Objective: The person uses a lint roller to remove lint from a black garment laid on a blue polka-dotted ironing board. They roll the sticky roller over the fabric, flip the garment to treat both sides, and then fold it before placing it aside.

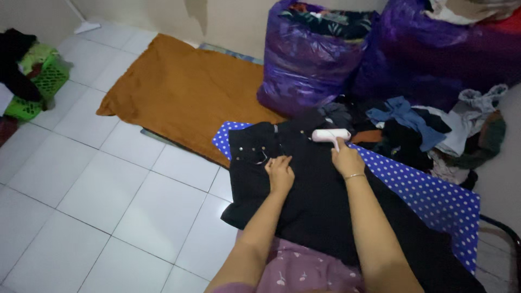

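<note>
- Broadly, I see a large pair of black denim trousers (pixel 325 201) spread flat over a blue pad with white polka dots (pixel 434 198), which lies on the white tiled floor (pixel 108 184); the waistband with its metal buttons points away from me.
- Beyond it lies an orange-brown cloth mat (pixel 184 92), and behind that stand two bulging purple plastic bags (pixel 309 59) stuffed with clothes, with a loose heap of mixed garments (pixel 434 130) to the right. A green plastic basket (pixel 40 76) sits well apart at far left.
- To do this stroke well, I judge the fabric should stay taut: the flat hand presses down near the waistband while the roller travels in straight passes, without lifting between them, so no wrinkle bunches under it.
- My right hand (pixel 347 161) is closed around the handle of a small pale pink lint roller (pixel 331 135), whose roller head rests at the top edge of the trousers, just beside the garment heap. A thin bracelet circles that wrist.
- My left hand (pixel 280 172) lies open, palm down, fingers loosely curled, touching the black denim just below the buttons; it grips nothing.
- Both forearms reach forward nearly parallel, the right a little further out, wrists low over the cloth.
</note>
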